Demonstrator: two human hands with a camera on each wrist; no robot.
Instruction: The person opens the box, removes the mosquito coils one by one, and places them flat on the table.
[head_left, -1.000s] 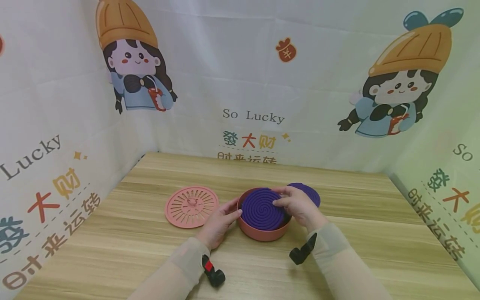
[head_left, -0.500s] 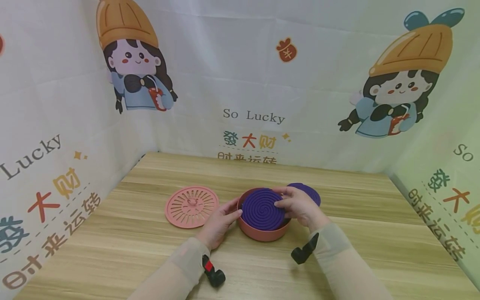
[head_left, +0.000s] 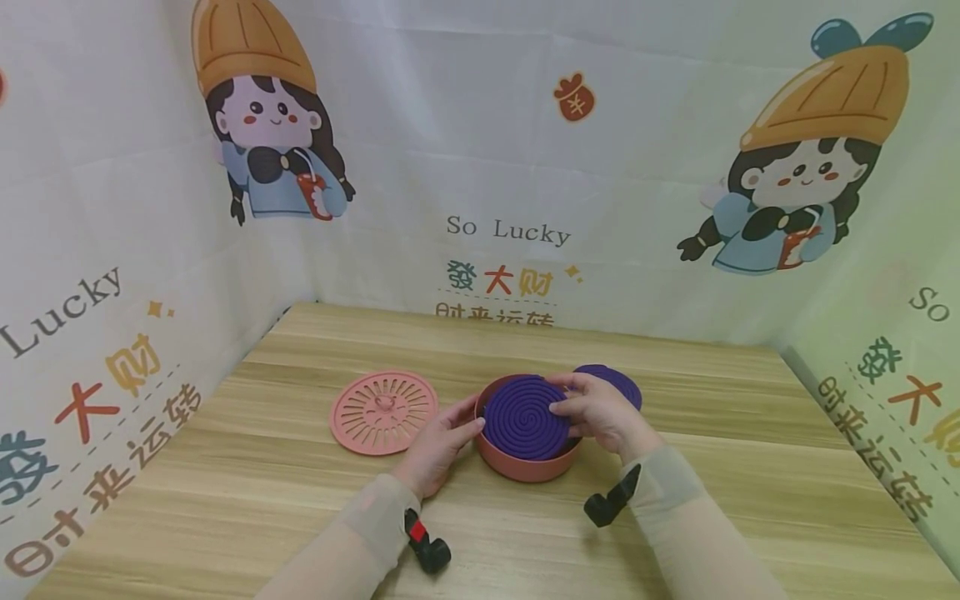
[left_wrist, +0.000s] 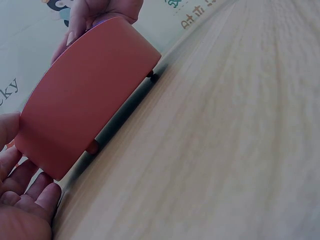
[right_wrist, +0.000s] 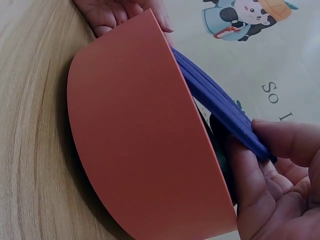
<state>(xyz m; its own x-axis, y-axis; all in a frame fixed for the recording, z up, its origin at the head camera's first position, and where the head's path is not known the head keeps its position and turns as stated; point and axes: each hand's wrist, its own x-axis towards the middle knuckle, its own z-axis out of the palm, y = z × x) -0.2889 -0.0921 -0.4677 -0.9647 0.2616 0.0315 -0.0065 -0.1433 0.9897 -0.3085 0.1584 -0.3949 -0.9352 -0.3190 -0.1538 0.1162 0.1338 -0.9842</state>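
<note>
Lying flat at left, a slotted pink lid (head_left: 384, 414) rests on a wood-grain table (head_left: 750, 450) whose far edge meets a printed curtain (head_left: 637, 225). Beside it, a left hand (head_left: 435, 454) grips a round pink container (head_left: 528, 472), thumb near the rim; small feet (left_wrist: 92, 146) raise its base off the wood. Tilted in the container's mouth, a purple coil (head_left: 525, 417) sits lower at left and higher at right, where a right hand (head_left: 600, 417) pinches its edge, a gap showing between coil and rim. Behind that hand lies a second purple coil (head_left: 618, 386), partly hidden. Farther right, open tabletop stretches to the side edge.
</note>
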